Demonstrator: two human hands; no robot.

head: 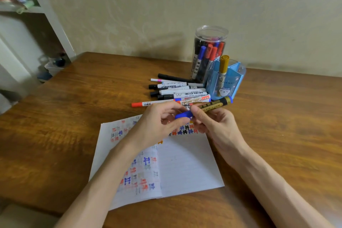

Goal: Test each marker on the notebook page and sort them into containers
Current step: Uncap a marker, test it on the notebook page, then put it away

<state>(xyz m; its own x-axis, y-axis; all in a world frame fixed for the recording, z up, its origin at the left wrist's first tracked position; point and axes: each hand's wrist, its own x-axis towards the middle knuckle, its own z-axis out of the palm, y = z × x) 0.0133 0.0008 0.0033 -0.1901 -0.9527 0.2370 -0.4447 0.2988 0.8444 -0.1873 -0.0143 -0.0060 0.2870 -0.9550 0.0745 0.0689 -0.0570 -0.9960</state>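
Observation:
Above the open notebook (187, 164), my right hand (216, 126) grips a black-and-gold marker (215, 106) with a blue end. My left hand (159, 122) pinches its blue cap (184, 114) at the marker's near end. The pages carry several coloured test marks. A pile of loose markers (177, 91) lies just beyond my hands. A clear round jar (209, 52) holds several markers. In front of the jar stands a blue pen holder (226, 81) with a gold marker (223, 67) in it.
The wooden table (74, 116) runs up to a pale wall at the back. A white shelf unit (46, 11) and small items on the floor lie off the table's left edge.

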